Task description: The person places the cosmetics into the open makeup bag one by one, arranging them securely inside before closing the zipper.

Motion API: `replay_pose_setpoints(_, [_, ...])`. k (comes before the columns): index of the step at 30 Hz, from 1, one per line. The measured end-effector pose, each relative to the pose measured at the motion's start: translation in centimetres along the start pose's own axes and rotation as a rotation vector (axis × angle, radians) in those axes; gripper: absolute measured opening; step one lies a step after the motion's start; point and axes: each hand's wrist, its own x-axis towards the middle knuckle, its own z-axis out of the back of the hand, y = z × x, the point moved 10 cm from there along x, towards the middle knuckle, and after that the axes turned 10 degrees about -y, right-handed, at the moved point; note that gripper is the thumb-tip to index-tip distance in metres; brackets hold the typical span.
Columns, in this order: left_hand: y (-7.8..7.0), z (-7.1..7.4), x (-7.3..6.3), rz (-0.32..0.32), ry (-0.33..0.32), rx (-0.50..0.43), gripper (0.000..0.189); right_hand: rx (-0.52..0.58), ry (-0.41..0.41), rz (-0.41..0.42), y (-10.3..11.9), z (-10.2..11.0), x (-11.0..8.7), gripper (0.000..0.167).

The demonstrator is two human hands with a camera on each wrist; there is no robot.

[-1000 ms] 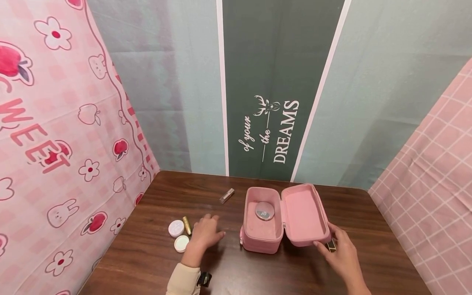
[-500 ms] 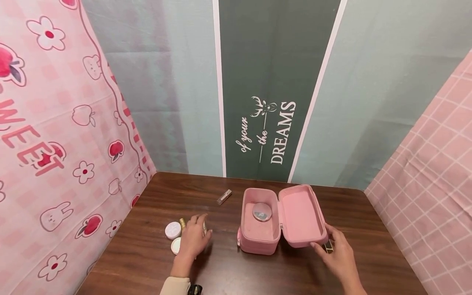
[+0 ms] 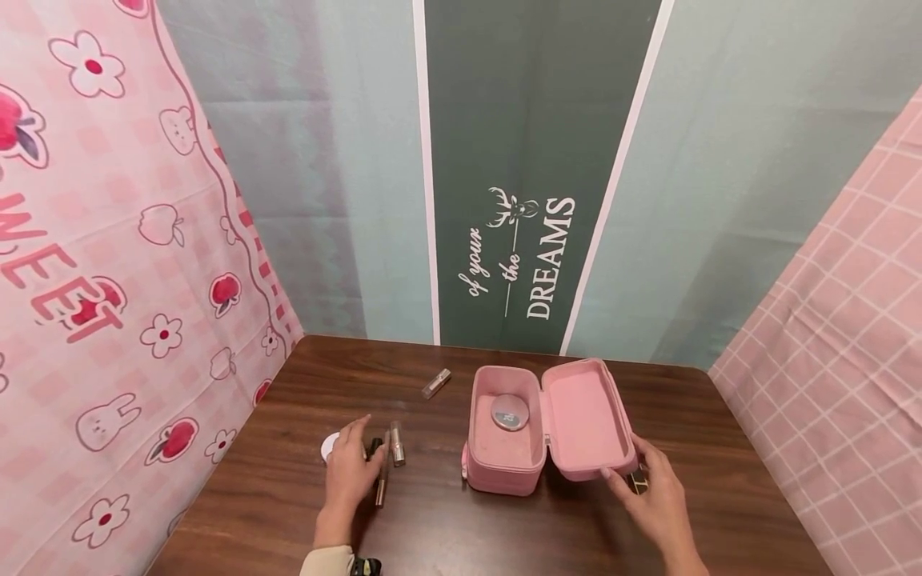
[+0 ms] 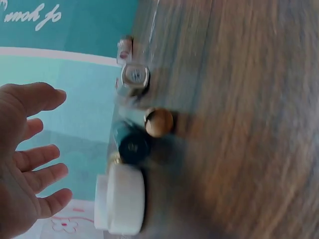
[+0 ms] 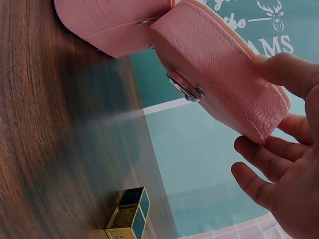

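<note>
Cloth hangings (image 3: 511, 120) border a brown wooden table (image 3: 446, 528), on which stands a pink zippered case (image 3: 504, 480) with its lid (image 3: 587, 420) swung open to the right. One round compact (image 3: 510, 410) lies inside. The right hand (image 3: 659, 494) holds this lid at its near corner, between thumb and fingers. The left hand (image 3: 347, 476) (its fingers are apart and relaxed) is near several lipstick tubes (image 3: 398, 444) and a white round jar (image 4: 125, 199).

The place looks makeshift and cloth-walled: a flower-and-fruit cloth (image 3: 108, 280), a lettered green cloth (image 3: 547, 120) and a pink checked cloth (image 3: 850, 320) enclose a wood-grain bench (image 3: 547, 536); the wider room is hidden.
</note>
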Motion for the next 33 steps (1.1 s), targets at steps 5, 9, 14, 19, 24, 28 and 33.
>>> replay_pose_setpoints(5, [1.0,1.0,0.0,0.020,-0.064,-0.033,0.057,0.014,-0.018,-0.010,-0.1,0.1,-0.1,0.065])
replay_pose_setpoints(9, [2.2,1.1,-0.1,0.059,-0.074,-0.083,0.057,0.022,-0.028,-0.012,-0.1,0.2,-0.1,0.065])
replay_pose_setpoints(14, [3.6,1.2,-0.2,0.119,-0.108,-0.126,0.060,0.012,-0.014,-0.013,-0.1,0.2,0.0,0.065])
replay_pose_setpoints(19, [5.4,1.5,-0.5,0.208,-0.184,-0.177,0.061,0.013,-0.018,-0.025,-0.2,0.2,-0.1,0.065])
replay_pose_setpoints(24, [7.0,1.6,-0.8,0.291,-0.234,-0.208,0.060,0.019,-0.034,-0.019,-0.2,0.4,-0.1,0.064])
replay_pose_setpoints(28, [7.5,1.5,-1.1,0.313,-0.221,-0.198,0.061,0.018,-0.039,-0.018,-0.2,0.4,-0.1,0.064])
replay_pose_setpoints(33, [8.0,1.3,-1.4,0.349,-0.175,-0.184,0.064,0.020,-0.034,-0.020,-0.5,0.3,-0.2,0.064])
